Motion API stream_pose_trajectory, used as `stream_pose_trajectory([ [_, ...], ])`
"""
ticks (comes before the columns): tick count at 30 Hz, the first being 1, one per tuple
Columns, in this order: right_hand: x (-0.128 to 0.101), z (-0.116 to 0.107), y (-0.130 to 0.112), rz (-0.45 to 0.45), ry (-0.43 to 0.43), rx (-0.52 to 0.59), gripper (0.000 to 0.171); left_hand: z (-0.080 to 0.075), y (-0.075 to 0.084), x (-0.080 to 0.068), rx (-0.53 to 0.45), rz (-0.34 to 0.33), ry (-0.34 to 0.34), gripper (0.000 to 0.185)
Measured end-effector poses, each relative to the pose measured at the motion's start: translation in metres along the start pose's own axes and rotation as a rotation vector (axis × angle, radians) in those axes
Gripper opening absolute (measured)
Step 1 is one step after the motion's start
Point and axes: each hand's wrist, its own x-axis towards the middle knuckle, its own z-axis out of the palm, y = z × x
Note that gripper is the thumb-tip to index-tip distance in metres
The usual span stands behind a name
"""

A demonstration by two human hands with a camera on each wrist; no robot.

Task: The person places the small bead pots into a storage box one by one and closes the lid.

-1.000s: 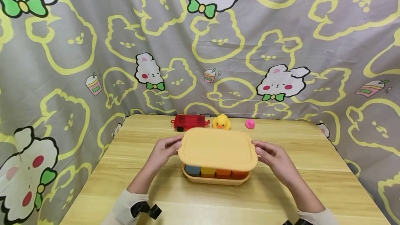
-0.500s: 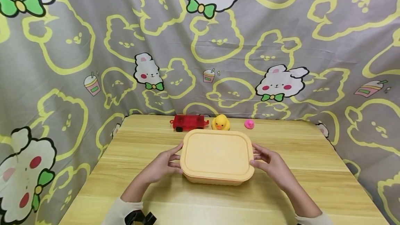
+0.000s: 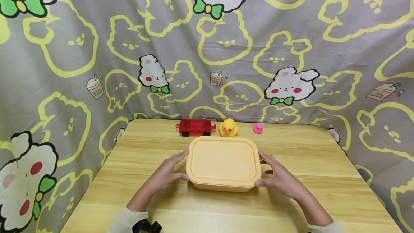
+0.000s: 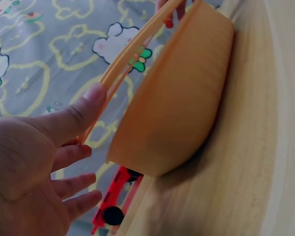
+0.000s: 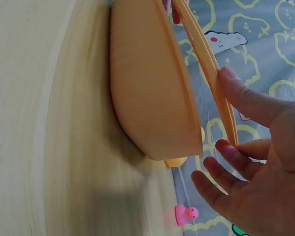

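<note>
An orange box (image 3: 223, 186) stands on the wooden table (image 3: 207, 209) with its matching lid (image 3: 223, 159) lying flat on top. My left hand (image 3: 169, 172) is at the box's left side with straight fingers, the thumb against the near left corner. My right hand (image 3: 279, 178) mirrors it on the right. In the left wrist view the left hand (image 4: 34, 167) has its thumb tip touching the lid rim (image 4: 137, 44) above the box wall (image 4: 177, 98). The right wrist view shows the right hand (image 5: 255, 162) with its thumb on the lid rim (image 5: 201, 49).
Behind the box stand a red toy car (image 3: 195, 127), a yellow duck (image 3: 228, 128) and a small pink duck (image 3: 257, 128) along the table's far edge. A grey cartoon-print cloth (image 3: 207, 46) hangs behind and around the table.
The lid, held raised over the box's coloured cups a second ago, now lies on the box. Both hands have let go of it and spread beside the box.
</note>
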Motion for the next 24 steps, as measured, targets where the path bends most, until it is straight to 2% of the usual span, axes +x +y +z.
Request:
stream_pose_trajectory([
  [6,0.000,0.004,0.002,0.033,0.009,-0.082,0.099,0.004,-0.005,0.004,0.021,-0.002,-0.036,0.093],
  [10,-0.002,0.007,0.000,0.076,-0.010,-0.134,0.098,0.006,-0.007,0.006,0.038,-0.001,-0.068,0.093],
  [24,-0.004,0.012,0.000,0.083,-0.059,-0.088,0.093,0.007,-0.012,0.003,0.026,0.001,-0.121,0.092],
])
